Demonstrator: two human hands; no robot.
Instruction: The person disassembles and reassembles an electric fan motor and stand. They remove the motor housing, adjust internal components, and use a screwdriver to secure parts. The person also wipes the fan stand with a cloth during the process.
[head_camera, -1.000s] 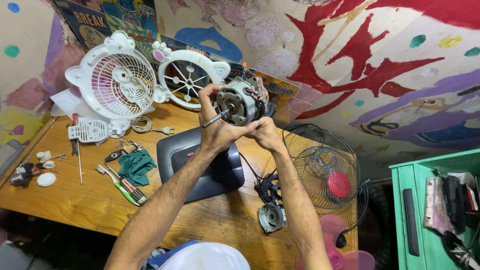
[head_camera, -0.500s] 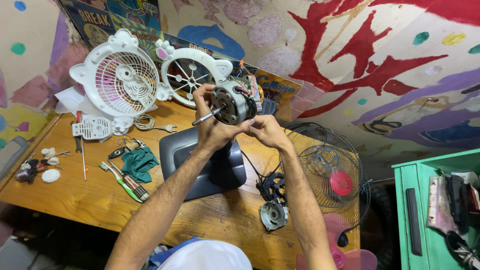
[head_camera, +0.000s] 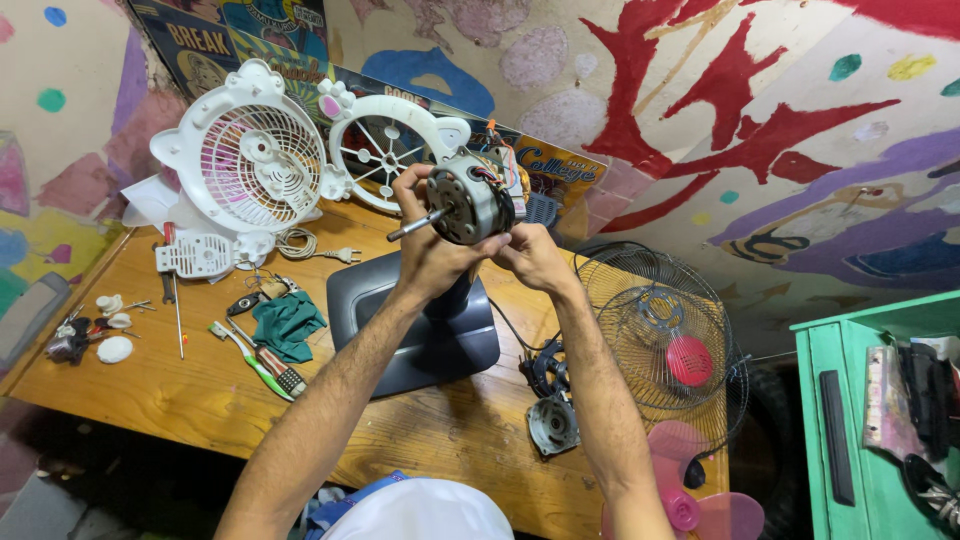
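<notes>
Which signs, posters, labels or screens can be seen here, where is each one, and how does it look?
Poster: on the wall, top left, behind the white fan grille; rectangular, dark blue, with yellow lettering and cartoon figures.
Printed strip: along the wall behind the fan motor, which both the left hand and the right hand hold; long, dark, multicoloured.
No screens or packages can be made out.

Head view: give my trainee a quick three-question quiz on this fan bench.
1. True or false: both hands grip the fan motor above the table.
2. Which way does the motor's shaft point in the picture: A left, B right, C straight up?
3. What lies beside the green cloth near the table's front?

Key: 1 true; 2 A; 3 a green-handled screwdriver.
</notes>
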